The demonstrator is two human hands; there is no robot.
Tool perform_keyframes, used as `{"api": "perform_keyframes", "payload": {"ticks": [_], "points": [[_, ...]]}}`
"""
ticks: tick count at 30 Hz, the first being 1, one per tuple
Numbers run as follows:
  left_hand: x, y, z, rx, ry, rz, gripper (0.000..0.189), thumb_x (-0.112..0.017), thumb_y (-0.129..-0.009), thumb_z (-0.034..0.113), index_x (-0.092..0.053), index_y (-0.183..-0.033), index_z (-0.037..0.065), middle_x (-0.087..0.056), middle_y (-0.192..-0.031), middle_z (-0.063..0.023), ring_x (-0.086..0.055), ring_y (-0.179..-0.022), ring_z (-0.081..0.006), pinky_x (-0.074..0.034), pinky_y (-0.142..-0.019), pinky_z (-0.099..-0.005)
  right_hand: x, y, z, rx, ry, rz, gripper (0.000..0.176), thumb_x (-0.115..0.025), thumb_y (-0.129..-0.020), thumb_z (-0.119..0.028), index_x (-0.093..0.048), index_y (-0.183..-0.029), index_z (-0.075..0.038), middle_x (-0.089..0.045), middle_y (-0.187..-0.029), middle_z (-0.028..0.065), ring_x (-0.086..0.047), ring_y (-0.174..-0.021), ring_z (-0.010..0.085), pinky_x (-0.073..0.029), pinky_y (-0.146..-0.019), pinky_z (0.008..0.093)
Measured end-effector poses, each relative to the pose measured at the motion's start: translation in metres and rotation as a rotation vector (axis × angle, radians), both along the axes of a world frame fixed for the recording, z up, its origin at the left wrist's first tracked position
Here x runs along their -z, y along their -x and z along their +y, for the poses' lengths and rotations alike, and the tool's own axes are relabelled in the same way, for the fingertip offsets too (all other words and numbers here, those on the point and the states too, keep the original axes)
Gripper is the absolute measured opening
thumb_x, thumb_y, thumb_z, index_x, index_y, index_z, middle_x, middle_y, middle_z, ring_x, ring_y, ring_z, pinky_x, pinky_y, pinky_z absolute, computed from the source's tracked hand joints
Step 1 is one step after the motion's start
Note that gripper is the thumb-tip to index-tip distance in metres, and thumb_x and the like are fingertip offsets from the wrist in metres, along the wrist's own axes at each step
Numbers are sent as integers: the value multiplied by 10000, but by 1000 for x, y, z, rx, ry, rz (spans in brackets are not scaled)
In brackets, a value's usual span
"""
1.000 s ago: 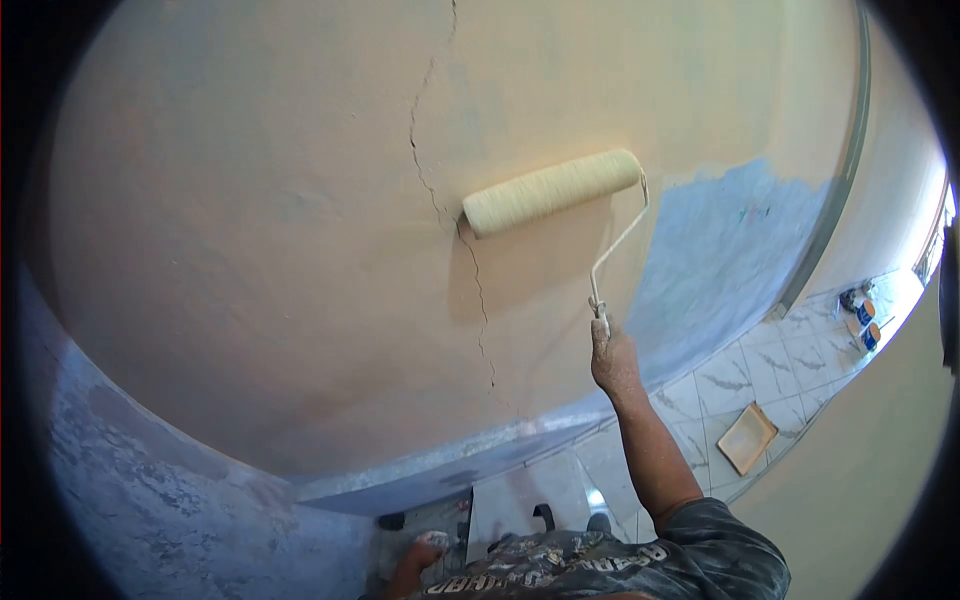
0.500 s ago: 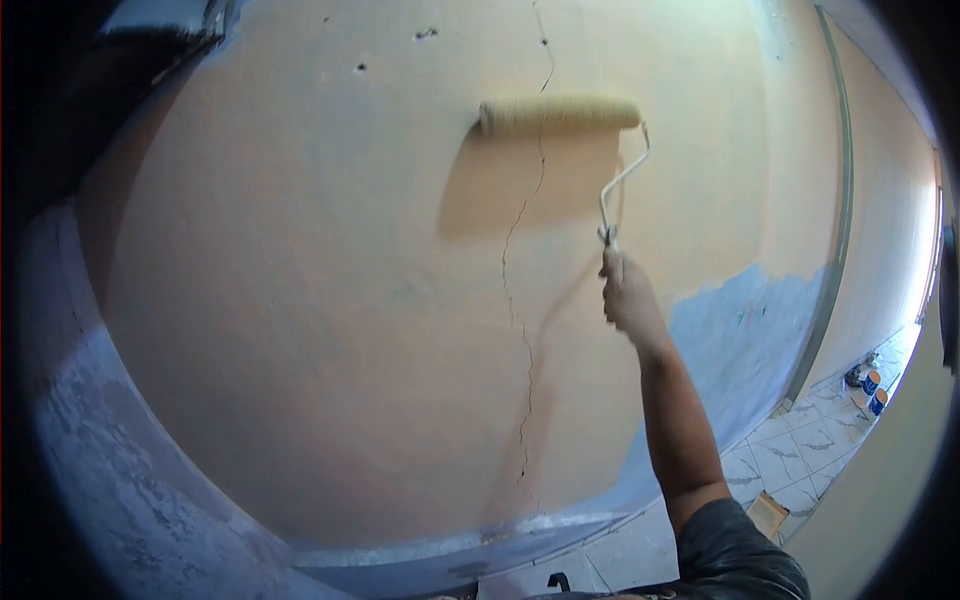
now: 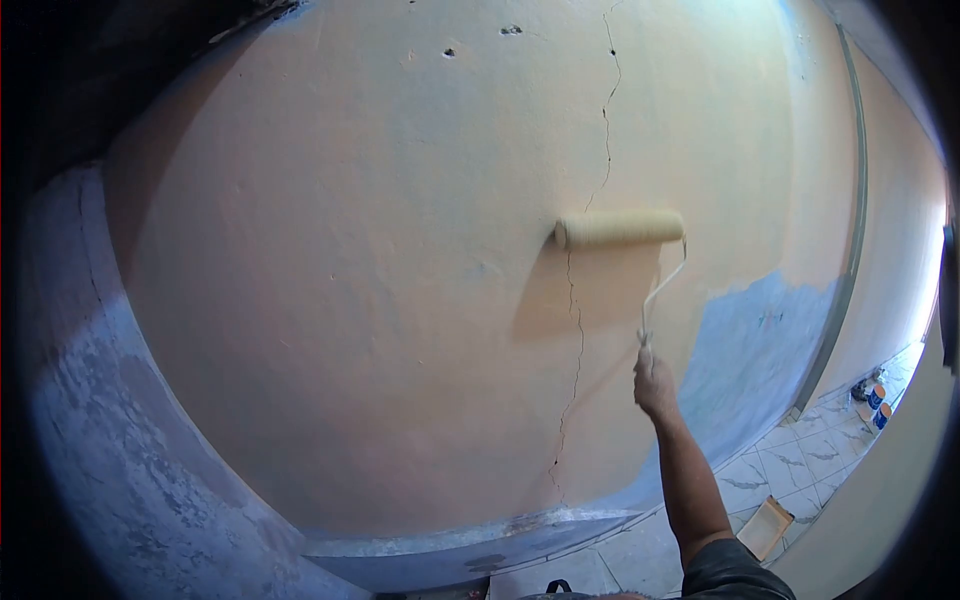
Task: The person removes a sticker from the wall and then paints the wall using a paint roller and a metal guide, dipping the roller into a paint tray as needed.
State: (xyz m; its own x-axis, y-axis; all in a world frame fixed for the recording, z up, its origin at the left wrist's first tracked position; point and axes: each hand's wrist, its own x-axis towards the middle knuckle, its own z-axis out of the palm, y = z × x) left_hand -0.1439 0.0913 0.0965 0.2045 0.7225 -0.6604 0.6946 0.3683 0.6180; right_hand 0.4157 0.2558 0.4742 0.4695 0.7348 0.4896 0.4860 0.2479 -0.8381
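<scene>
My right hand (image 3: 655, 383) is wrapped round the handle of a paint roller (image 3: 622, 229). The roller's cream-coloured sleeve lies level against the wall (image 3: 400, 300), across a thin jagged crack that runs down the plaster. Its bent wire frame (image 3: 664, 283) comes off the right end and leads down to my fist. Around the roller the wall is peach-cream; a bluish unpainted patch (image 3: 755, 340) lies at the lower right. My left hand is out of view.
A shallow tray-like object (image 3: 767, 528) lies on the marble-patterned tile floor (image 3: 818, 455) at the lower right. Small paint cans (image 3: 880, 415) stand farther back. A bluish, blotchy side wall (image 3: 120, 450) rises at left. Holes (image 3: 511, 31) mark the upper wall.
My right hand has drawn the roller down the wall, from near the top to mid-height. The view has shifted slightly, so the wall's marks sit farther right.
</scene>
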Motion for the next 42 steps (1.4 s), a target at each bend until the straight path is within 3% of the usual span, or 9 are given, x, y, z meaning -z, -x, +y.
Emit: {"api": "perform_keyframes", "payload": {"ticks": [7,11,13,16,18,20,23,25,42], "points": [[21,37,-11,147,-75,51,430,-712,-795,232,-601,-1206,170,-670,-977,-147,-634,-867,-204,-515,-774,-369,114,27,-38,-4,217,29,465,-389,-975,-408,-582,-1146,-21,-591,-782,269,-582,-773,449,-445,-695,486],[31,52,-15,339,-226,81,422,-705,-800,227,-599,-1204,167,-669,-991,-147,-632,-874,-203,-512,-780,-374,182,45,-59,58,247,-39,469,-385,-978,-416,-591,-1076,-7,-572,-688,215,-581,-659,365,-446,-612,441],[3,43,-19,302,-183,150,413,-697,-804,222,-599,-1199,152,-671,-991,-142,-630,-871,-202,-512,-774,-374,209,52,-72,36,295,-19,448,-407,-964,-411,-560,-1224,-81,-598,-933,322,-553,-934,507,-452,-763,519],[15,69,-32,34,4,90,406,-693,-803,218,-599,-1186,121,-676,-924,-124,-637,-810,-227,-515,-725,-362,249,57,-79,32,371,-19,478,-401,-965,-433,-558,-1207,-52,-595,-928,318,-556,-919,505,-452,-741,516],[27,93,-46,72,-61,77,406,-693,-804,212,-593,-1181,102,-664,-829,-95,-623,-711,-204,-507,-661,-335,276,59,-85,25,496,-6,481,-412,-959,-437,-560,-1182,-37,-595,-922,323,-557,-915,505,-449,-743,523],[-36,64,-64,-149,140,93,394,-682,-805,173,-590,-1180,92,-631,-745,-57,-593,-644,-161,-492,-611,-311,306,60,-84,25,584,0,476,-424,-955,-430,-564,-1144,-16,-596,-897,327,-558,-905,508,-448,-743,528],[-52,56,-91,-311,249,58,393,-667,-801,113,-588,-1185,79,-593,-703,-32,-566,-624,-121,-469,-576,-291,341,63,-84,16,616,41,439,-442,-949,-419,-546,-1040,-3,-594,-830,320,-558,-847,512,-436,-718,550],[-54,53,-112,-324,299,110,395,-658,-802,90,-585,-1189,73,-578,-692,-26,-559,-622,-120,-456,-572,-281,369,67,-88,22,587,22,406,-465,-940,-405,-519,-933,-3,-589,-769,304,-561,-790,507,-421,-695,573],[-43,38,-169,-240,427,344,407,-641,-816,140,-583,-1213,70,-596,-718,-63,-548,-666,-144,-460,-655,-320,598,97,-99,-51,921,94,373,-496,-922,-397,-539,-940,-27,-603,-792,278,-579,-808,471,-436,-709,551]]}}
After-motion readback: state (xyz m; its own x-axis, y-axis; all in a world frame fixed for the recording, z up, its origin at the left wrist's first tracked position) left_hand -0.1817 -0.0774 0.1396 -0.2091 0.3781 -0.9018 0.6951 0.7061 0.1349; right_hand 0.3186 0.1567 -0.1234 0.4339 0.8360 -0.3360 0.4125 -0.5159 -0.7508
